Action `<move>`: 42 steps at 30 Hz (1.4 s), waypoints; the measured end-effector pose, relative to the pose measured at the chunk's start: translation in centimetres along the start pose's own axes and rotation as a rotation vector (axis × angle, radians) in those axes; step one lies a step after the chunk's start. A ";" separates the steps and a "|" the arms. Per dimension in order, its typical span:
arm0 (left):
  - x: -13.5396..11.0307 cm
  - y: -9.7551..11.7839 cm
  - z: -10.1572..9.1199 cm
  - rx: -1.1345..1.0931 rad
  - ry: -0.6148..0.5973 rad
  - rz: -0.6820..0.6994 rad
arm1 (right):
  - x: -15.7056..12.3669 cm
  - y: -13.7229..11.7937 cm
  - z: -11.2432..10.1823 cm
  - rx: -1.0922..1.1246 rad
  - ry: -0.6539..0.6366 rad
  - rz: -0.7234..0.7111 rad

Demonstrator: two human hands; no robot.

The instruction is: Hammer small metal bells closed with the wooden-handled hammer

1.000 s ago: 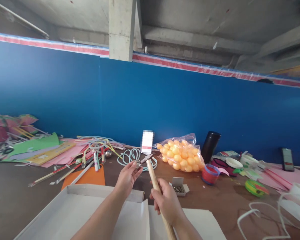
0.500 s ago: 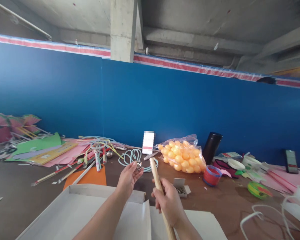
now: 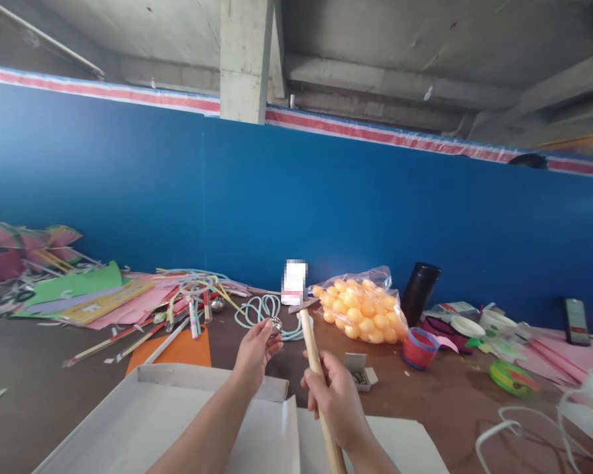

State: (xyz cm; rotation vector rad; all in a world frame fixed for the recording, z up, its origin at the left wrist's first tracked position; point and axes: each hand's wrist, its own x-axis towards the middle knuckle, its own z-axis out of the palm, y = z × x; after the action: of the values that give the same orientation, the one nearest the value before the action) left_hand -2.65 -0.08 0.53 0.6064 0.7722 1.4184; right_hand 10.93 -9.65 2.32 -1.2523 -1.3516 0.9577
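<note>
Well to the left of the left fingers [image 3: 268, 334], on the counter [image 3: 44, 382], we log a heap of coloured paper [image 3: 79, 296] and a scatter of thin sticks [image 3: 128, 339]. An orange sheet [image 3: 180, 349] lies nearer. Below and left of those fingers sits a shallow white box [image 3: 143, 411], open, with the forearm passing over it.

Left hand [image 3: 254, 352]: raised above the counter, fingertips pinched together on a small metal ball [image 3: 275, 324]. The ball sits at the tips, clear of the counter. Just behind it we see a coil of pale blue cord [image 3: 263, 308].

Right hand [image 3: 333, 398]: fingers [image 3: 326, 378] wrapped fully round the wooden handle of a hammer [image 3: 310, 339]. The handle leans up and to the left. Its metal head stands above the right fingers, just right of the ball and slightly higher. We cannot tell whether head and ball touch.

Right of the right fingers, a small open box [image 3: 358, 372] of tiny metal parts lies just beside them on the counter. Farther back are a clear bag of orange balls [image 3: 363, 309], then an upright black cylinder [image 3: 422, 286] with a red roll [image 3: 419, 345] in front of it. Far right we note a green and yellow disc [image 3: 511, 376], a phone [image 3: 576, 320] by the blue wall [image 3: 128, 184], and loops of white cord [image 3: 524, 431] nearest to us.
</note>
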 end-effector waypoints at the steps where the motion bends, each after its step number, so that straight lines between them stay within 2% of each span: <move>1: 0.0 0.0 0.0 0.002 -0.001 0.001 | 0.0 0.0 0.0 0.001 -0.006 0.005; 5: -0.1 0.0 0.1 0.002 -0.018 0.006 | 0.0 0.2 0.2 -0.063 -0.052 0.002; 11: 0.0 -0.1 0.2 -0.024 -0.010 0.018 | 0.0 0.4 0.2 -0.060 -0.024 -0.018; 16: 0.2 -0.3 0.1 -0.032 -0.007 0.010 | 0.1 0.5 0.2 -0.099 -0.055 -0.014; 20: 0.3 -0.3 0.1 -0.042 0.001 0.022 | 0.0 0.7 0.2 -0.089 -0.009 -0.029; 25: 0.3 -0.3 0.1 -0.045 -0.009 0.011 | 0.1 0.7 0.2 -0.102 -0.054 -0.019; 42: 0.5 -0.6 0.0 -0.063 0.001 0.009 | 0.2 0.5 0.0 -0.033 -0.046 -0.005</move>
State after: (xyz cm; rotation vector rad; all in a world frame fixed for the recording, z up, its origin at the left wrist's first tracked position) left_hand -2.34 0.35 0.02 0.5609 0.7239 1.4457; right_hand 10.98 -9.34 1.87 -1.2582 -1.4111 0.9699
